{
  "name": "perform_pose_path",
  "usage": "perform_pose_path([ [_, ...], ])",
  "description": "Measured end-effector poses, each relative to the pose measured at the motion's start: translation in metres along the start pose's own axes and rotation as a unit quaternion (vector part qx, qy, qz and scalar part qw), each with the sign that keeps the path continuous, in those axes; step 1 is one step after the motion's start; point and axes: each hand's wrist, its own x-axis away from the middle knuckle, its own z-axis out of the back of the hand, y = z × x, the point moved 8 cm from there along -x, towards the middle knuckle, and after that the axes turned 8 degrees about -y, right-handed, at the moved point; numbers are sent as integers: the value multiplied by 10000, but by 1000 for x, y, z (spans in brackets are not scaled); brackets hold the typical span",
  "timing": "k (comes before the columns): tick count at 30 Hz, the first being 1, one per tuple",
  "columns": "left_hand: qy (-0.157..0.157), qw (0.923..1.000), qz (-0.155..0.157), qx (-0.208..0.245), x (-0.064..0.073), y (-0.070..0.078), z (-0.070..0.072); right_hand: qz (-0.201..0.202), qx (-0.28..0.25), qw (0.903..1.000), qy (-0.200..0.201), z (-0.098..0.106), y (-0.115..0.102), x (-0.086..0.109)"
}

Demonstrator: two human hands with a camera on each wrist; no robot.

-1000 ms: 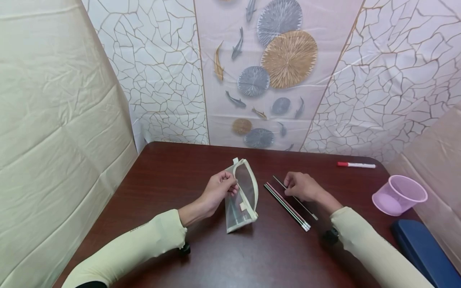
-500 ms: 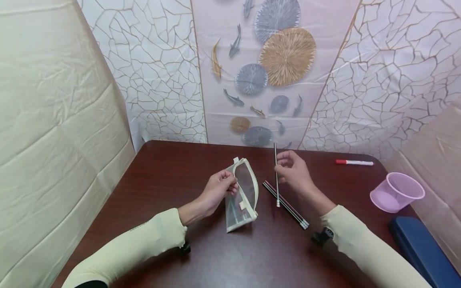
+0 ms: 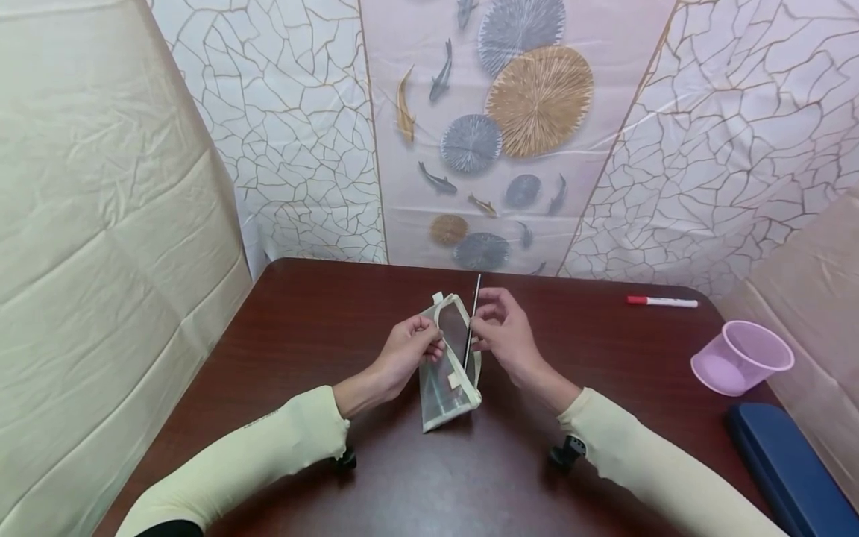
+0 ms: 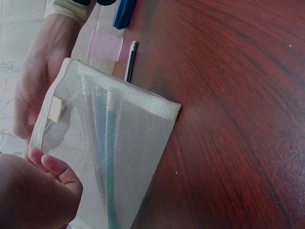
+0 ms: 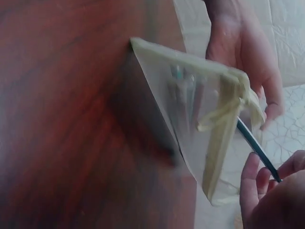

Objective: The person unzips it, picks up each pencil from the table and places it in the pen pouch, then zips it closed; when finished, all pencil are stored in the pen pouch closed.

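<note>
A mesh pencil pouch (image 3: 439, 399) with cream trim and a gaping zip mouth stands over the table. My left hand (image 3: 406, 343) pinches the near edge of its mouth. Between the thumb and fingers of my right hand (image 3: 506, 332) is a dark pencil (image 3: 477, 292), held steeply tilted, its lower end inside the mouth. The right wrist view shows that pencil (image 5: 257, 147) passing in behind the cream edge. Through the mesh, several greenish pencils (image 4: 110, 143) show inside. Beyond the pouch another pencil (image 4: 130, 62) lies on the table; my right arm hides that spot in the head view.
A pink cup (image 3: 728, 365) lies tilted at the right, with a dark blue case (image 3: 792, 462) in front of it. A red-capped white marker (image 3: 664, 302) lies near the back edge of the brown table (image 3: 322, 298). Patterned cloth hangs behind.
My right hand has lifted one pencil off the table, turned it steeper and carried it left, its lower end now in the pouch mouth. My left hand and the pouch have hardly moved.
</note>
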Motion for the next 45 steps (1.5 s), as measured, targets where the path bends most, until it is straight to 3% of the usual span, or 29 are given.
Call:
perform_pose_path([
  [12,0,10000,20,22,-2,-3,-4,-577,363,9969,-400,-10,12,4],
  [22,62,10000,12,-8,0,-4,-4,-1090,897,9878,-661,-17,19,-2],
  [30,47,9998,-75,-184,-1,-4,-6,-1089,1135,9853,-659,-18,21,-1],
  [37,3,9996,-83,-286,0,-4,-9,-1054,1270,9808,-1037,-22,23,-1],
  [41,16,9995,-102,-308,0,-4,-8,-989,1103,9827,-1113,-17,18,0],
  [45,16,9995,-97,-292,-1,-4,-6,-854,985,9870,-938,-6,14,3],
])
